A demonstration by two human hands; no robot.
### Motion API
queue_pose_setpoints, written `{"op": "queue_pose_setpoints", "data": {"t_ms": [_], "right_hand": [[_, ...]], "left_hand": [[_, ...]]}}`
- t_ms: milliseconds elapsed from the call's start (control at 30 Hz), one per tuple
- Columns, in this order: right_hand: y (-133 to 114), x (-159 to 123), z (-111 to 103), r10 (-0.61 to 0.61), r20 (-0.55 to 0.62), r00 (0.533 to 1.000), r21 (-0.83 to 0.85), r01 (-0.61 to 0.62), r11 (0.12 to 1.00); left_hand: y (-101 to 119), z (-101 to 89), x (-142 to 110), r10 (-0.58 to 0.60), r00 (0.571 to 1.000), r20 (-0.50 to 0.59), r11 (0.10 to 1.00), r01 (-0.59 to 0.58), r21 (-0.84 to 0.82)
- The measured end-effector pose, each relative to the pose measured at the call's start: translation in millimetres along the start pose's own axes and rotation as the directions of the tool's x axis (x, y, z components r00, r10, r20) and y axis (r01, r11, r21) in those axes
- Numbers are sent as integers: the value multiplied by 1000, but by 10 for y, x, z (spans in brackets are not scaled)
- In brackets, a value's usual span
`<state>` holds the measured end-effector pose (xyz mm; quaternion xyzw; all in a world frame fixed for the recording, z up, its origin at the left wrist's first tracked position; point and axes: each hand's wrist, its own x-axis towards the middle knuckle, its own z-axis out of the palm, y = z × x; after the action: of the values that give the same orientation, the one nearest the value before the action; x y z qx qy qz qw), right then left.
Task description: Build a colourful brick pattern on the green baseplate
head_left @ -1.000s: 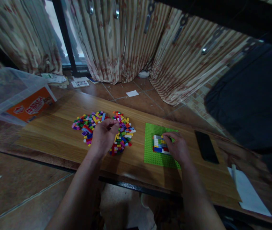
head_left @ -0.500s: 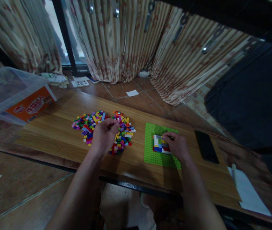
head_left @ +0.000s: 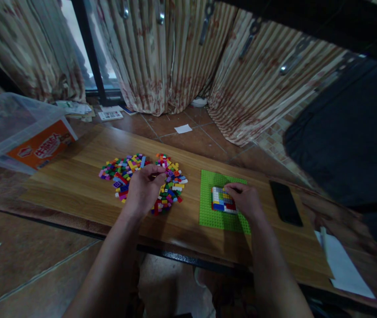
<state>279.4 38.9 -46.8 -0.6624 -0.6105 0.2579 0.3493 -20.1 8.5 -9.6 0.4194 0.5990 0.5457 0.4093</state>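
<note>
My left hand point(head_left: 142, 187) hovers over a heap of mixed toy bricks point(head_left: 171, 185), thumb and fingers drawn together in a pinch; whatever lies between the fingertips is too small to make out. On the right, a green baseplate point(head_left: 207, 214) carries a low, roughly square build of toy bricks point(head_left: 219, 199) in white, blue, red, grey and yellow. The fingertips of my right hand point(head_left: 245, 199) are pinched at the far right part of this build. They cover that corner, so any brick in them is hidden.
A black phone point(head_left: 285, 202) lies right of the baseplate on the wooden tabletop point(head_left: 85, 176). White paper point(head_left: 345, 265) sits at the right end. A clear plastic bin point(head_left: 25, 115) with an orange label stands at the far left. Curtains point(head_left: 175, 57) hang behind.
Almost nothing differs. My right hand keeps its pinch at the build with only a tiny shift, and my left hand stays over the heap.
</note>
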Motion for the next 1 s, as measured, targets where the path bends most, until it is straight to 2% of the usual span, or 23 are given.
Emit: {"op": "queue_pose_setpoints", "data": {"t_ms": [133,233,333,467,567,733,833,933,1000], "right_hand": [[-6,6,1,27,7,1000,25,-27,999],[9,5,-7,67,-14,998,116,-64,991],[17,7,-30,81,-167,983,231,-41,972],[-60,7,-37,57,-442,895,330,103,938],[-201,-33,22,-18,-507,862,278,183,943],[-473,-235,250,-144,-419,896,191,242,951],[-615,-411,445,-264,-256,930,135,304,943],[-749,-575,661,-436,-82,896,95,443,892],[-831,-659,799,-496,44,867,94,491,866]], "left_hand": [[-9,-16,10,5,1000,-5,1000,-4,25],[-7,-35,14,6,1000,-1,999,-6,47],[-13,-61,26,16,1000,-14,999,-15,34],[-26,-105,51,43,999,-31,999,-43,-11],[-19,-134,59,50,997,-52,999,-51,-20],[14,-170,64,3,996,-84,997,-10,-80],[24,-191,73,6,994,-112,997,-15,-77],[20,-207,78,21,993,-118,997,-30,-75],[10,-215,80,30,994,-109,997,-38,-68]]}}
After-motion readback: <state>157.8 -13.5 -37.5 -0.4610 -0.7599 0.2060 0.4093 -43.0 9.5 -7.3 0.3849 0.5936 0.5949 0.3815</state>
